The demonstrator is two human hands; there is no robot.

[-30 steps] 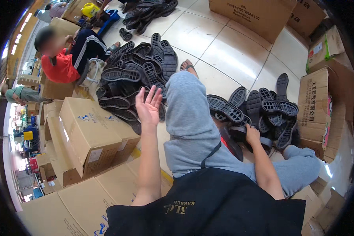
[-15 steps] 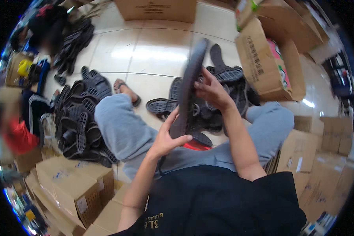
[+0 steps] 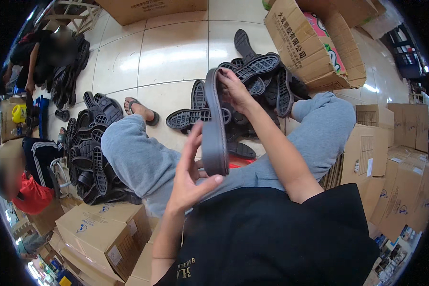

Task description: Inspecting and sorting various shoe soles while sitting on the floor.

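A long, dark brown-black, rubber-like shoe sole point(image 3: 214, 143) stands on edge in front of the person, its smooth, slightly glossy side wall toward the camera. A fine ridged line, perhaps stitching, runs along that wall, and the upper end curves round to a thin rim.

Its broad faces are turned too far aside to read (toe and heel cannot be told apart either). The sole covers part of the heap of black, lattice-patterned soles point(image 3: 257, 71) on the floor beyond. A bright red item point(image 3: 240, 162) shows only as a sliver, and the fingers of the left hand are blurred.

The sole is held up between the hands, slanting slightly. The right hand point(image 3: 236, 93) is clamped on its upper end, some fingertips out of sight behind the rim. The left hand point(image 3: 189, 174) is spread beside the lower end, thumb apart from fingers; whether it touches cannot be told.
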